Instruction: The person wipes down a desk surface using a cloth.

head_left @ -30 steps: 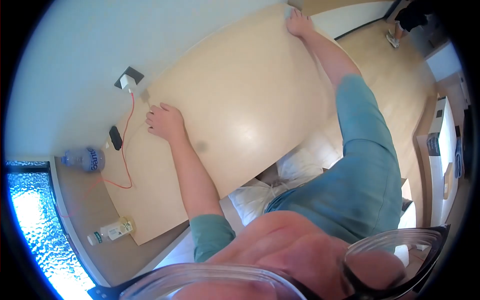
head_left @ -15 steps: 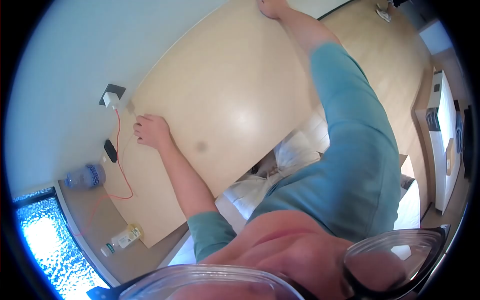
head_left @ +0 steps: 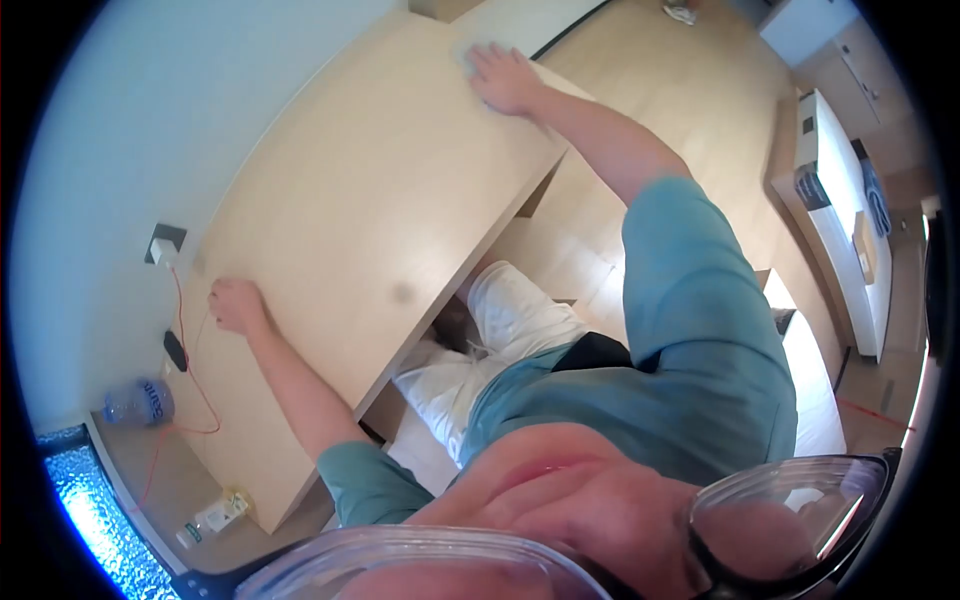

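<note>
My right hand [head_left: 505, 80] lies flat with fingers spread on the far end of the pale wooden tabletop [head_left: 340, 190]. A thin, pale patch, perhaps a wipe, shows around its fingertips; I cannot make it out clearly. My left hand [head_left: 236, 306] rests on the same tabletop near the wall, its fingers curled. What those fingers hold, if anything, is hidden. Close by, a thin pale line like a cord runs along the surface. A red cable [head_left: 181, 300] hangs from a white plug [head_left: 162, 251] and passes left of that hand, by a small black object [head_left: 175, 351].
A blue-labelled clear bottle [head_left: 140, 403] and a smaller white-labelled bottle [head_left: 213, 518] are at the lower left. A box-like wooden piece [head_left: 445, 9] stands at the tabletop's far end. At right is a long white-topped piece of furniture [head_left: 845, 220].
My right hand has come back from the view's top edge and now shows fully on the tabletop. The view has shifted; my left hand stays near the wall by the cable.
</note>
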`<state>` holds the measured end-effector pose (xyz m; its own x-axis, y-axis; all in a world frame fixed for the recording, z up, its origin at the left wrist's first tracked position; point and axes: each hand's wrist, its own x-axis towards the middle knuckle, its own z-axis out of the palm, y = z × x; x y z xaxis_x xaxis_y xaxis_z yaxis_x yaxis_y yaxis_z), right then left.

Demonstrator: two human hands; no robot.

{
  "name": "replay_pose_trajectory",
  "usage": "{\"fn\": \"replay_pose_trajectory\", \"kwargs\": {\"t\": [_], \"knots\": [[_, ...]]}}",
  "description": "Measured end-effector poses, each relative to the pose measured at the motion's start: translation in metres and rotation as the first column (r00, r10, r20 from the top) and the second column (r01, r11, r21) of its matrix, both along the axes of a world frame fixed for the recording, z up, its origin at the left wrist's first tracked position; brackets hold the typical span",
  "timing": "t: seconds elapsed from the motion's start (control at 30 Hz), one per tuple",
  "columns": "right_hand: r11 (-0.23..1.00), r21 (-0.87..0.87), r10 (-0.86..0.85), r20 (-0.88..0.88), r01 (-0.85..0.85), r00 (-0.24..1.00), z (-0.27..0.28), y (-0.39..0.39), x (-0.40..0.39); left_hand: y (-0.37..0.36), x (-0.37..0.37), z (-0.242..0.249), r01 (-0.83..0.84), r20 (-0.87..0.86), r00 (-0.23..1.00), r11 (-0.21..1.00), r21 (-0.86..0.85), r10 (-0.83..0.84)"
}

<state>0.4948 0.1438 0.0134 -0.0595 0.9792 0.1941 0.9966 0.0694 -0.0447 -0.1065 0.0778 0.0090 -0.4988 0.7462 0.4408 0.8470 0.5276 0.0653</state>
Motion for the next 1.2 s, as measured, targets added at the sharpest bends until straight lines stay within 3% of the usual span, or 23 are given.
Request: {"fn": "replay_pose_trajectory", "kwargs": {"t": [0.13, 0.3, 0.4, 0.5, 0.63, 0.7, 0.77, 0.87, 1.0, 1.2], "knots": [[0.992, -0.006, 0.129, -0.031, -0.129, 0.991, 0.002, -0.048, 0.013, -0.002, -0.010, -0.012, 0.024, -0.034, 0.999, 0.998, -0.058, -0.026], [0.984, -0.036, 0.173, 0.010, -0.172, 0.985, 0.002, -0.045, 0.013, 0.000, 0.003, -0.006, 0.037, -0.033, 0.999, 0.999, 0.016, -0.036], [0.980, -0.004, 0.200, 0.099, -0.201, 0.975, -0.005, -0.011, 0.006, -0.001, 0.009, 0.000, 0.018, -0.015, 1.000, 1.000, -0.014, -0.018], [0.984, 0.002, 0.176, 0.052, -0.176, 0.983, -0.006, 0.035, -0.010, 0.002, 0.010, 0.006, -0.008, 0.072, 0.997, 0.995, -0.103, 0.016], [0.991, 0.000, 0.136, 0.036, -0.136, 0.990, -0.013, 0.113, -0.035, 0.009, 0.008, 0.001, -0.053, 0.008, 0.998, 0.991, -0.122, 0.054], [0.993, 0.068, 0.094, -0.002, -0.094, 0.996, -0.021, 0.150, -0.048, 0.012, 0.003, -0.008, -0.009, -0.120, 0.993, 1.000, -0.008, 0.008], [0.998, 0.013, 0.062, -0.056, -0.061, 0.997, -0.014, 0.184, -0.057, 0.018, 0.012, -0.001, -0.020, -0.099, 0.995, 0.999, -0.035, 0.017], [0.995, -0.100, -0.016, -0.105, 0.006, 0.994, 0.003, 0.209, -0.078, 0.015, 0.010, 0.000, -0.044, -0.079, 0.996, 0.997, -0.058, 0.040], [0.999, -0.013, -0.040, -0.030, 0.040, 0.999, -0.010, 0.238, -0.097, 0.016, 0.001, -0.007, 0.005, -0.102, 0.995, 1.000, 0.015, -0.004], [0.995, 0.016, 0.099, -0.017, -0.099, 0.995, -0.015, 0.225, -0.182, 0.015, 0.005, -0.004, 0.002, -0.123, 0.992, 1.000, 0.029, 0.001]]}}
